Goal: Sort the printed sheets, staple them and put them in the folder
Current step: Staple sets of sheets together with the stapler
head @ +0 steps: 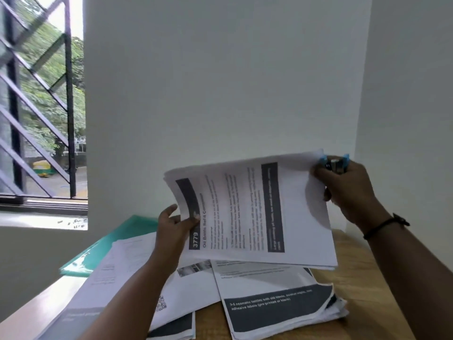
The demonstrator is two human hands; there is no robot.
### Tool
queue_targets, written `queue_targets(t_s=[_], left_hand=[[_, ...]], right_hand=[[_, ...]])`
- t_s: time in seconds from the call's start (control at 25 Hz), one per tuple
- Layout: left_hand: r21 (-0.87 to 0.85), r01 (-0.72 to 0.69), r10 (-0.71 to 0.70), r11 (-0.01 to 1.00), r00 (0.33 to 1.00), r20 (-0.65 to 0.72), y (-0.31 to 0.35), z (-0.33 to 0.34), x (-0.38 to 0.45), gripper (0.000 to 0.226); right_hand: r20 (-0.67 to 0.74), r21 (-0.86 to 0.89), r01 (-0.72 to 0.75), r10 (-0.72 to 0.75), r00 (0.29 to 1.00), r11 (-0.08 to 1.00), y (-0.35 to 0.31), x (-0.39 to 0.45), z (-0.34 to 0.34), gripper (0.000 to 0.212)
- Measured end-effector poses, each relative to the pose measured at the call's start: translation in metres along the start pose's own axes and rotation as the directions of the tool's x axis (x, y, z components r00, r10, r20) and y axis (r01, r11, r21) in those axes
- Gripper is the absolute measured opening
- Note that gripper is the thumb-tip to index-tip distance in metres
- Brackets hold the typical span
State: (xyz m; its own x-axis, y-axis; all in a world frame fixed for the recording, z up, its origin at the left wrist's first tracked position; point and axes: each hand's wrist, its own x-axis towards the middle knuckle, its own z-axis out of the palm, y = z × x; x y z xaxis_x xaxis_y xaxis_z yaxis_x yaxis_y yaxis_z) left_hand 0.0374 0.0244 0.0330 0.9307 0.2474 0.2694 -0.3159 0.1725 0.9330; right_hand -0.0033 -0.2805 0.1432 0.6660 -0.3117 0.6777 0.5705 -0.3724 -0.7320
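Note:
I hold a set of printed sheets (257, 212) up above the table; its top page bears a dark band with "3779". My left hand (175, 227) pinches the set's near left edge, thumb on top. My right hand (343, 187) grips a small blue stapler (334, 163) clamped over the set's far right corner. Below lie more printed sheets: a thick pile (282, 307) on the right and loose pages (122, 278) on the left. A teal folder (115, 244) lies under the loose pages at the table's left.
The wooden table (362, 285) stands against a white wall (220, 82) in a corner. A barred window (41, 106) is at the left, with its sill (44, 220) beside the folder.

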Motion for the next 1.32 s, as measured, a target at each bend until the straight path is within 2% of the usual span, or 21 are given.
queue_targets(t_s=[0.08, 0.12, 0.2, 0.28, 0.4, 0.52, 0.64, 0.72, 0.8, 0.84, 0.88, 0.96, 1.04, 1.08, 1.2, 1.32], left_hand=[[0.006, 0.084, -0.085, 0.996, 0.991, 0.101, 0.003, 0.0, 0.002, 0.031], [0.033, 0.113, -0.117, 0.993, 0.977, 0.18, 0.001, 0.003, -0.001, 0.025], [0.122, 0.109, -0.142, 0.987, 0.941, 0.307, -0.007, 0.011, -0.008, 0.028], [0.159, 0.078, -0.132, 0.984, 0.922, 0.364, -0.017, 0.019, -0.011, 0.035], [0.125, 0.116, -0.154, 0.985, 0.924, 0.35, -0.024, 0.023, -0.008, 0.037], [0.117, 0.089, -0.123, 0.989, 0.938, 0.325, -0.029, 0.024, -0.009, 0.033], [0.092, -0.004, -0.023, 0.996, 0.957, 0.288, -0.026, 0.03, -0.017, 0.025], [0.106, -0.134, 0.106, 0.985, 0.966, 0.234, -0.019, 0.033, -0.021, 0.015], [0.116, -0.232, 0.206, 0.966, 0.958, 0.199, -0.015, 0.035, -0.021, 0.011], [0.123, -0.238, 0.211, 0.963, 0.956, 0.202, -0.015, 0.035, -0.019, 0.012], [0.134, -0.208, 0.176, 0.969, 0.96, 0.219, -0.018, 0.034, -0.018, 0.014], [0.17, -0.053, 0.0, 0.984, 0.954, 0.301, -0.026, 0.033, -0.016, 0.023], [0.208, 0.09, -0.166, 0.974, 0.908, 0.384, -0.036, 0.031, -0.016, 0.028], [0.217, 0.117, -0.197, 0.969, 0.896, 0.397, -0.039, 0.03, -0.015, 0.028], [0.213, 0.101, -0.177, 0.972, 0.91, 0.376, -0.039, 0.03, -0.016, 0.03], [0.288, -0.02, -0.086, 0.957, 0.932, 0.352, -0.034, 0.031, -0.017, 0.022]], right_hand=[[-0.016, 0.09, -0.082, 0.084, 0.996, 0.993, 0.038, 0.001, -0.006, 0.009], [-0.024, 0.135, -0.111, 0.115, 0.993, 0.985, 0.057, 0.0, -0.008, 0.008], [-0.043, 0.268, -0.169, 0.187, 0.981, 0.949, 0.09, -0.007, -0.012, 0.013], [-0.026, 0.337, -0.259, 0.283, 0.959, 0.905, 0.115, -0.014, -0.014, 0.017], [0.074, 0.214, -0.385, 0.378, 0.923, 0.898, 0.138, -0.021, -0.017, 0.026], [0.121, 0.157, -0.436, 0.421, 0.899, 0.886, 0.15, -0.025, -0.015, 0.022], [0.043, 0.215, -0.393, 0.394, 0.918, 0.894, 0.143, -0.024, -0.007, 0.014], [-0.013, 0.317, -0.328, 0.35, 0.937, 0.89, 0.131, -0.022, -0.003, 0.016], [-0.01, 0.378, -0.293, 0.32, 0.947, 0.878, 0.121, -0.021, 0.001, 0.018], [0.01, 0.378, -0.295, 0.315, 0.949, 0.878, 0.12, -0.023, 0.003, 0.014], [0.034, 0.355, -0.307, 0.316, 0.948, 0.883, 0.119, -0.026, 0.006, 0.01], [0.072, 0.242, -0.359, 0.352, 0.933, 0.901, 0.127, -0.032, 0.011, 0.01], [0.096, 0.06, -0.406, 0.399, 0.912, 0.912, 0.136, -0.037, 0.012, 0.015], [0.103, -0.031, -0.416, 0.417, 0.903, 0.909, 0.138, -0.038, 0.013, 0.015], [0.098, -0.141, -0.421, 0.436, 0.895, 0.896, 0.144, -0.042, 0.017, 0.014], [0.023, -0.068, -0.396, 0.398, 0.917, 0.916, 0.142, -0.04, 0.018, 0.02]])
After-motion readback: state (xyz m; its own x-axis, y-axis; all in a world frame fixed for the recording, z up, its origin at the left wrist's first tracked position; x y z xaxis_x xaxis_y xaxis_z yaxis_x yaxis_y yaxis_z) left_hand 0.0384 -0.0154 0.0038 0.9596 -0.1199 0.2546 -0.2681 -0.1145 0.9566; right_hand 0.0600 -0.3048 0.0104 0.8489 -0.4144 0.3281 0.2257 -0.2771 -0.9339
